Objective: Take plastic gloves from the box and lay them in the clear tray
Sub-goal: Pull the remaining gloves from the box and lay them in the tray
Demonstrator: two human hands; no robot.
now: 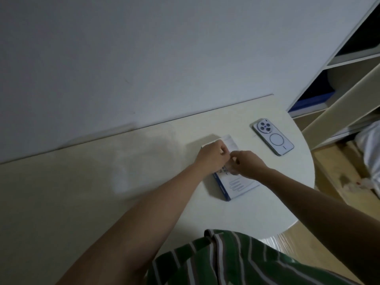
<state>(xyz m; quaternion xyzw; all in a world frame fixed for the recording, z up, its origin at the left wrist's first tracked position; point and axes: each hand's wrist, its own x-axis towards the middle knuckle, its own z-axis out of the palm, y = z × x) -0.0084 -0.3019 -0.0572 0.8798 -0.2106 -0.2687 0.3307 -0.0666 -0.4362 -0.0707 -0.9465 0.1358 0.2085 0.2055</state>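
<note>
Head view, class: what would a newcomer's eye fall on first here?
Two bare forearms converge on the table, where the left hand and right hand pinch at a white and blue box. Beyond it to the right, a phone lies face down near the rounded edge.

Your surface (102, 182) runs along the wall (144, 58) behind it; the box (236, 186) lies flat on it towards the right end, in front of you; the phone (273, 137) lies on the surface behind and to the right of the box, apart from it; your left hand (212, 157) is over the box's far left part and your right hand (249, 164) just beside it on the right, fingertips meeting above the box's middle; the shelf unit (349, 79) stands beyond the surface's right edge, on the floor (329, 171).
</note>
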